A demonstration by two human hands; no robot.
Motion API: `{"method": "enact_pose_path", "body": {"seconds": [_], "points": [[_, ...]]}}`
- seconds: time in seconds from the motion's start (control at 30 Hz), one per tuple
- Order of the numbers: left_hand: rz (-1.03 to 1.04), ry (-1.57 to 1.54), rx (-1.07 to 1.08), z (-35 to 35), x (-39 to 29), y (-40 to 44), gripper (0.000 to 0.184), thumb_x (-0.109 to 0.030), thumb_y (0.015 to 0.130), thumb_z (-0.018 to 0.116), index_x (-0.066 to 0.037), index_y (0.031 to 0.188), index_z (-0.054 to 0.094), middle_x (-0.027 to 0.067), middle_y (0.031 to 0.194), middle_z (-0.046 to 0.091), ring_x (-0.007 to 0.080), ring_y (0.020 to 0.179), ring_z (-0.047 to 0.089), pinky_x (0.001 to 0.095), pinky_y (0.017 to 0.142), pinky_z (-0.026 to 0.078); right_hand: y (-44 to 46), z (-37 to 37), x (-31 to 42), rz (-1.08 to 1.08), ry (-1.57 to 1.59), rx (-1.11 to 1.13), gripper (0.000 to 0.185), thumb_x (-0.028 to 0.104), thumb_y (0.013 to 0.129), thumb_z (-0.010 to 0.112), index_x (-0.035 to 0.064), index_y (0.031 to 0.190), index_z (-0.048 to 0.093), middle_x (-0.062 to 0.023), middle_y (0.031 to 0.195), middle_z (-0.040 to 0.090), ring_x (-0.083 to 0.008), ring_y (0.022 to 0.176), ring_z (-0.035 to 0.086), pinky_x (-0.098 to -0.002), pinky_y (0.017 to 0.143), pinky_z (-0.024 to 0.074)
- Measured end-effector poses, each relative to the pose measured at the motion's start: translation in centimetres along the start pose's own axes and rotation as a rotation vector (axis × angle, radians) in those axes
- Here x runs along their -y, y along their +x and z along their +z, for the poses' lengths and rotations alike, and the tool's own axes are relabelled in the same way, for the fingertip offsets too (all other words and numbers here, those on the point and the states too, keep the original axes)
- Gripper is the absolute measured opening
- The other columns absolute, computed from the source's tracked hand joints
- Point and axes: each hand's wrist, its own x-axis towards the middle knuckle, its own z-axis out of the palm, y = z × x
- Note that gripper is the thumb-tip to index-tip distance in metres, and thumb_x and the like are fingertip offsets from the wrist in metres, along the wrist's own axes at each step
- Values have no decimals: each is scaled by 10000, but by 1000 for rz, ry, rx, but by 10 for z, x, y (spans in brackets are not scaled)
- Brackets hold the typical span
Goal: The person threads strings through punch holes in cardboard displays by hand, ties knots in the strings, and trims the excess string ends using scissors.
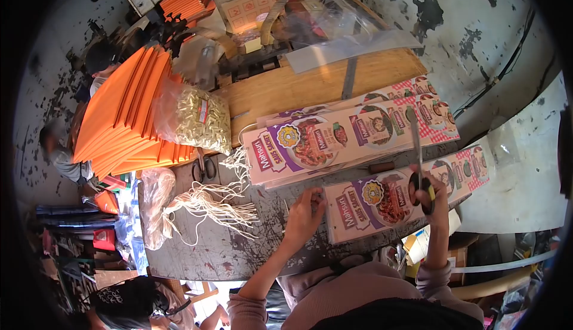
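Observation:
My right hand (434,194) is closed round the yellow and black handles of scissors (416,145), whose long blades point up over the printed sheets. My left hand (306,213) rests at the left edge of the nearer stack of printed sheets (364,215), its fingers curled; what they hold, if anything, is too small to make out. Behind lies a larger stack of the same pink printed sheets (274,161). White cords (206,207) lie bundled on the dark worn table (191,261), left of my left hand.
A bag of small gold pieces (203,115) and stacked orange folders (122,112) stand at the left. Dark-handled scissors (204,169) lie near the cords. A clear sheet (352,49) lies on the wooden board (262,94). Other people are at the left and lower left.

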Motion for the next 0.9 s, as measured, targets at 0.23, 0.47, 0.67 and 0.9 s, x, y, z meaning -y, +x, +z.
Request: {"method": "enact_pose_path", "body": {"seconds": [0.23,0.47,0.67,0.9], "points": [[-9,20,2,7,-4,-4,184,-57,789,595,6,914,476,123,753,575,223,657,603,303,565,477,11,-12,-54,-160,56,-304,396,136,795,612,-5,1151,509,-2,739,507,-55,645,483,-195,557,383],[-30,-18,-133,11,-14,-26,191,-46,803,574,2,981,524,136,803,571,221,687,608,297,550,497,12,-9,-52,-118,-172,-263,473,253,802,613,-25,1162,482,-15,732,496,-77,626,462,-195,568,369],[-51,0,-105,9,-19,-29,199,-60,827,546,2,1015,560,143,859,576,222,768,608,292,577,497,11,-9,-51,-125,-100,-250,390,166,820,607,-19,1147,502,-5,748,492,-69,644,483,-202,580,382],[-87,-15,0,26,-45,-36,207,-109,834,537,60,940,481,177,838,515,321,713,548,380,591,423,13,-8,-50,-156,-81,-221,417,203,814,608,-26,1145,498,-10,745,496,-72,646,480,-198,582,378]]}}
